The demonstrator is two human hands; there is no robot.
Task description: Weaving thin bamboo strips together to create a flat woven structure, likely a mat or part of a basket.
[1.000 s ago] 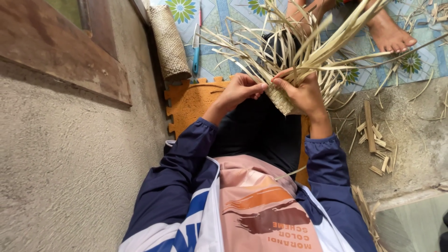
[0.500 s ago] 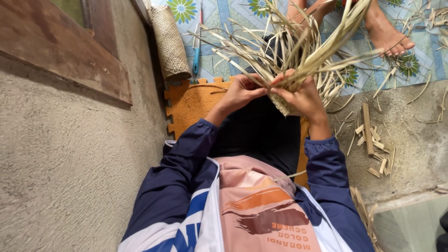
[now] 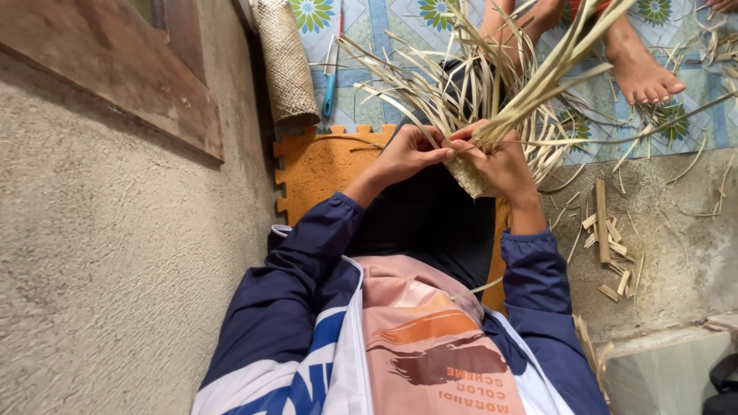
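Even, soft daylight, sharp at centre, with wide-angle bending at the edges and perhaps slight blur there.

Dry matt straw strips [image 3: 492, 92], woven piece [image 3: 470, 175]; beside it orange foam mat [image 3: 323, 165], rough concrete wall [image 3: 92, 253], weathered wood frame [image 3: 115, 69], smooth jacket cloth [image 3: 292, 292].

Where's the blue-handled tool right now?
The blue-handled tool lies on the patterned mat, upper centre-left, just right of the rolled woven mat.
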